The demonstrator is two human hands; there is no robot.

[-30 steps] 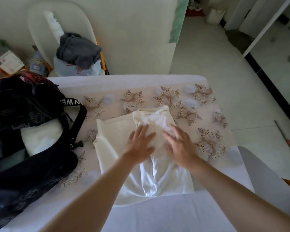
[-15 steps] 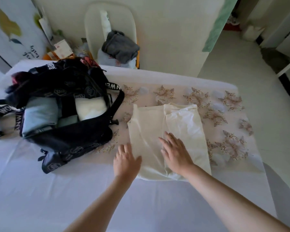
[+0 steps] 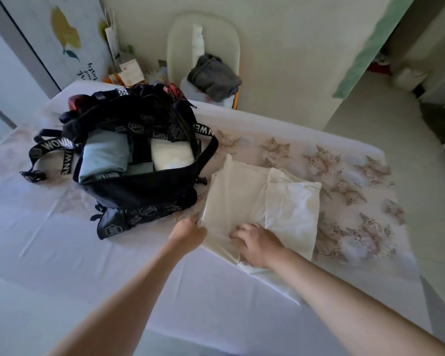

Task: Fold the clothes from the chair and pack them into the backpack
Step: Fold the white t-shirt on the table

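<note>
Left hand (image 3: 188, 233) pinches the near-left edge of the folded cream garment (image 3: 242, 191) on the table (image 3: 62, 253). Right hand (image 3: 258, 244) has its fingers curled into the garment's near edge. Open backpack (image 3: 139, 191) sits just left of it. Grey garment (image 3: 213, 78) lies on the chair (image 3: 180, 47) behind.

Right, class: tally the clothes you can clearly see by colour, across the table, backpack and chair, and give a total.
Cream: 1, the shirt on the table
White: 1, the white bundle in the backpack
Pale blue: 1, the blue bundle beside it
Grey: 1, the grey garment on the chair
Total: 4, leaving out pieces too unclear to tell
</note>
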